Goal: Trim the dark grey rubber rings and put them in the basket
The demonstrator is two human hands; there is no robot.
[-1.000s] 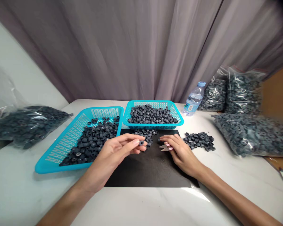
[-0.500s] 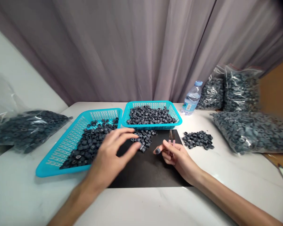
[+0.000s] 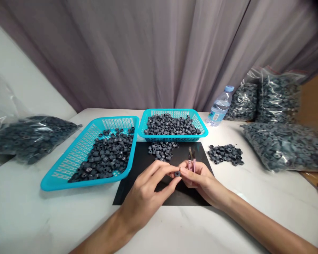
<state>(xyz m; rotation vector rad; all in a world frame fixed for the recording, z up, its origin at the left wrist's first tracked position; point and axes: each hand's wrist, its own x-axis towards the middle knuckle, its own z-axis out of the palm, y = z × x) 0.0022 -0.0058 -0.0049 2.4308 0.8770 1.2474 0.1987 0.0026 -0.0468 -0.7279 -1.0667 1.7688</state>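
Note:
A small dark grey ring with a hole through it is between both hands, above the black mat. Thumb and forefinger of my left hand close on it from the left. The fingertips of my right hand touch its right side. Tucked in my right hand is a small pink two-armed tool with metal tips pointing up; its lower part is hidden by the fingers. Just beyond the hands, a loose pile of similar rings lies on the mat.
Two blue baskets, one left and one at the back, hold many grey rings. Another ring pile lies right of the mat. Filled plastic bags and a water bottle stand right; another bag lies left.
My left hand has moved right and closed its fingertips on the ring held by my right hand. My right hand has stayed nearly in place. The view has shifted slightly.

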